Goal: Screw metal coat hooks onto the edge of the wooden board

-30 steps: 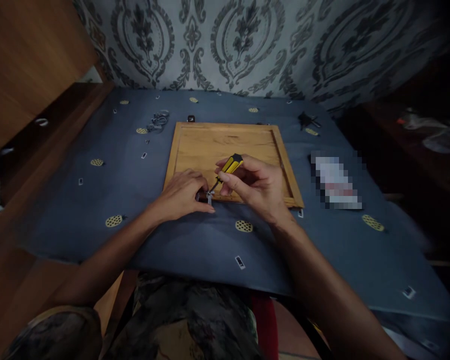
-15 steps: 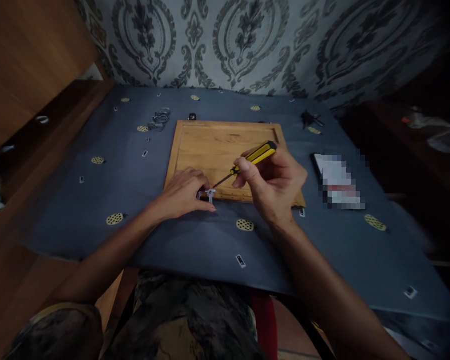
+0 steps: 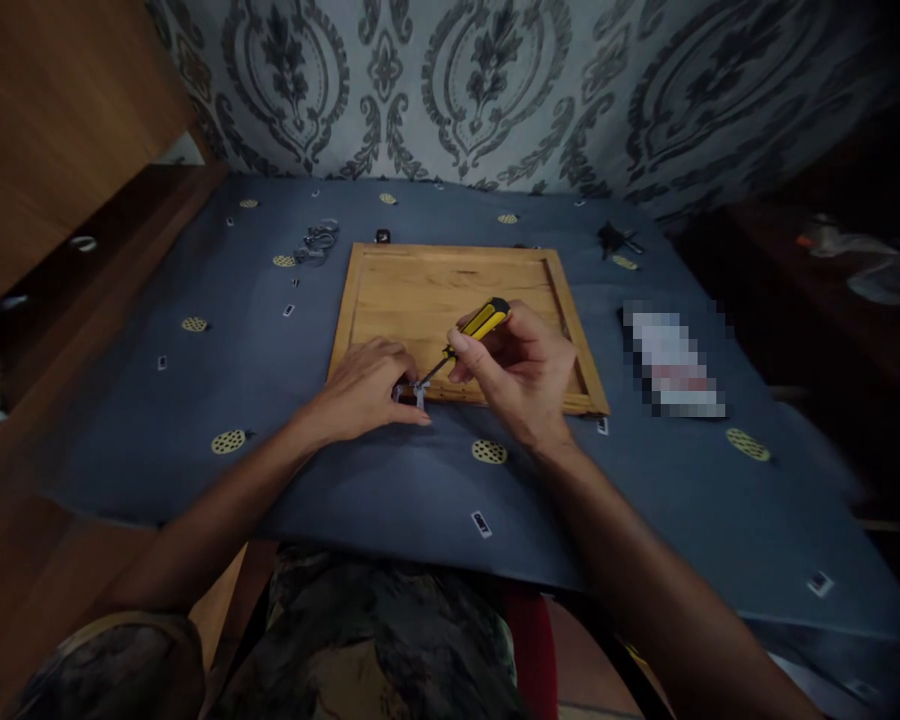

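Observation:
A framed wooden panel (image 3: 450, 285) lies flat on the blue tablecloth. At its front edge, left of the middle, sits a small metal fitting (image 3: 420, 392), perhaps a hinge. My left hand (image 3: 371, 388) grips this fitting, with the thumb below and the fingers resting over the panel's edge. In my right hand (image 3: 521, 370) is a screwdriver (image 3: 486, 320) with a yellow and black handle, pinched between thumb and fingers. Its shaft slants down to the left, and the tip meets the fitting or lies just over it. Whether a screw is under the tip is too small to tell.
Tangled metal pieces (image 3: 319, 240) lie at the back left. A small black object (image 3: 383, 236) is behind the panel, and a dark tool-like item (image 3: 616, 240) is at the back right. A blurred-out flat object (image 3: 675, 365) lies right of the panel. Patterned fabric (image 3: 390, 90) rises behind.
My right hand has moved left and slightly down, bringing the screwdriver's tip onto or very near the metal fitting. The left hand has stayed in place.

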`<control>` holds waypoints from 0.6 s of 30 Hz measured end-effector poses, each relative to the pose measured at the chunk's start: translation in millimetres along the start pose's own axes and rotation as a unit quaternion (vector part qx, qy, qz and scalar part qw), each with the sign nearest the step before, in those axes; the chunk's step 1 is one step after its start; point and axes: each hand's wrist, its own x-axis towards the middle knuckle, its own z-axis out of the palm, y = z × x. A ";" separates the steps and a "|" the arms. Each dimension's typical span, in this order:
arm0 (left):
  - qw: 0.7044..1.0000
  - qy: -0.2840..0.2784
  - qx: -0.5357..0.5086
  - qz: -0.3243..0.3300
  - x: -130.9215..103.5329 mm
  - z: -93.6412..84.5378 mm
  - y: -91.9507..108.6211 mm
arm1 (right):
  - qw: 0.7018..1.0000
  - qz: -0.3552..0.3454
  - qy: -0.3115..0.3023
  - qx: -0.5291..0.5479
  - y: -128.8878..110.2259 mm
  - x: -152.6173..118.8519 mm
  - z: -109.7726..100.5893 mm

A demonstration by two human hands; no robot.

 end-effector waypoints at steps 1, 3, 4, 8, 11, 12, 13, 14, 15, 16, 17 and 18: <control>1.000 0.001 0.000 0.002 -0.1 0.5 -0.4 | 1.000 0.002 -0.001 -0.002 0.6 -0.1 0.2; 1.000 0.004 0.001 0.003 -0.1 1.5 -1.2 | 1.000 0.007 -0.004 -0.003 2.1 -0.5 0.7; 1.000 0.005 0.001 0.003 -0.2 1.8 -1.4 | 1.000 0.010 -0.006 -0.002 2.9 -0.7 1.0; 1.000 0.005 -0.003 0.000 -0.4 2.3 -1.5 | 1.000 0.009 -0.012 0.008 5.5 -0.6 1.4; 1.000 0.007 -0.007 -0.001 -0.6 2.3 -1.8 | 0.999 0.016 -0.028 0.018 4.5 1.6 -1.0; 1.000 0.008 -0.008 0.001 -0.6 2.2 -2.0 | 0.999 0.021 -0.039 0.022 3.4 2.7 -2.6; 1.000 0.007 -0.009 0.003 -0.6 2.2 -2.3 | 0.998 0.028 -0.053 0.026 1.9 3.9 -4.4; 1.000 0.006 -0.009 0.005 -0.5 2.3 -2.7 | 0.996 0.034 -0.071 0.030 0.1 5.0 -6.5; 1.000 0.005 -0.009 0.007 -0.4 2.2 -3.0 | 0.995 0.039 -0.088 0.031 -1.6 6.0 -8.6; 1.000 0.005 -0.009 0.008 -0.2 2.2 -3.3 | 0.993 0.043 -0.104 0.031 -3.1 6.8 -10.5; 1.000 0.005 -0.009 0.008 0.0 2.1 -3.5 | 0.992 0.045 -0.117 0.029 -4.2 7.5 -12.0; 1.000 0.006 -0.009 0.008 0.1 1.9 -3.5 | 0.991 0.044 -0.123 0.028 -4.7 7.9 -13.1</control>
